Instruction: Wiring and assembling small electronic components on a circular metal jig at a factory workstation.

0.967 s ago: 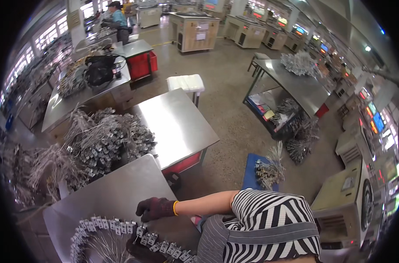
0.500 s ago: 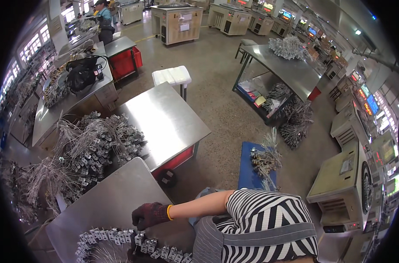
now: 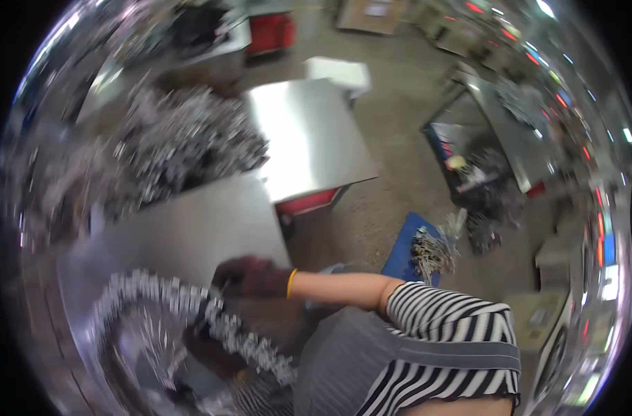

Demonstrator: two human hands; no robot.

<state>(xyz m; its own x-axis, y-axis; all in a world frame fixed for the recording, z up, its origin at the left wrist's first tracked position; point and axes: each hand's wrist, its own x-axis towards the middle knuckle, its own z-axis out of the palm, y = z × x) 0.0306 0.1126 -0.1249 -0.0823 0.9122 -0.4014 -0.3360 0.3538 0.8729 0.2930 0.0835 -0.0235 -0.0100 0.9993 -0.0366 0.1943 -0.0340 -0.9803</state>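
A curved row of small silvery metal pieces (image 3: 181,296) arches over the near part of the metal worktop (image 3: 212,211), blurred by motion. Thin wires (image 3: 153,347) spread inside the curve. My right hand (image 3: 250,277), in a dark red and black knitted glove with a yellow cuff, is just above the row's middle. Its fingers look curled closed; whatever they hold is too smeared to name. On the inner side of the row, against its underside, is my gloved left hand (image 3: 215,350). Its fingers are partly hidden behind the pieces and blurred.
A large heap of wired metal pieces (image 3: 191,139) lies beyond the worktop, beside a shiny metal table (image 3: 309,132). A white-topped stool (image 3: 337,73) stands behind it. To the right, a bundle of wired parts (image 3: 430,249) rests on a blue board (image 3: 399,253), near another metal table (image 3: 514,145).
The view has tilted down and shifted, so the surroundings sit differently and are blurred. My left hand now shows inside the curved row. My right hand stays near the row, fingers still curled.
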